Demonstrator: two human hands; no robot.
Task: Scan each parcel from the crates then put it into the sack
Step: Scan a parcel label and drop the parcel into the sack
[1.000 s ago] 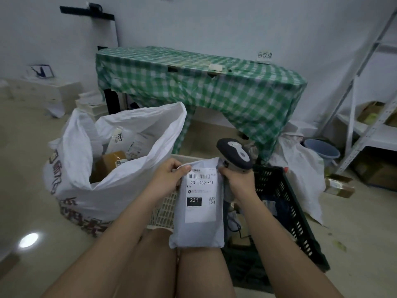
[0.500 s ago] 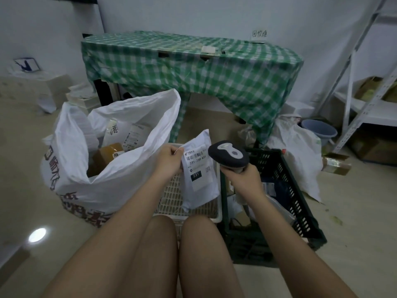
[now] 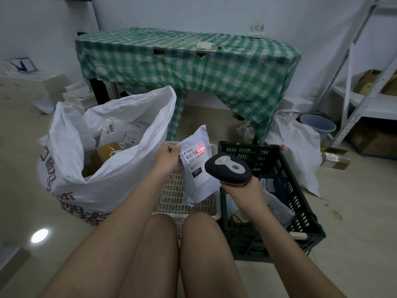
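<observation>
My left hand (image 3: pixel 167 159) pinches the top left corner of a grey poly-mailer parcel (image 3: pixel 198 168), which hangs over the white crate (image 3: pixel 182 201). Its white label faces me, and a red scan line glows across the barcode. My right hand (image 3: pixel 242 189) grips a black and grey barcode scanner (image 3: pixel 228 168) just right of the parcel, its head aimed at the label. The open white sack (image 3: pixel 103 168) stands at the left with several parcels inside. The dark green crate (image 3: pixel 268 194) at the right holds more parcels.
A table under a green checked cloth (image 3: pixel 189 67) stands behind the crates. At the right are a second white bag (image 3: pixel 294 151), a blue bucket (image 3: pixel 318 125), a small taped box (image 3: pixel 335 158) and a metal shelf rack (image 3: pixel 365 100). White boxes (image 3: pixel 32 84) lie at the far left. My knees sit below the crates.
My left hand carried the parcel away from my lap, up over the white crate. My right hand let go of its edge and aimed the scanner; a red line now lies on the barcode.
</observation>
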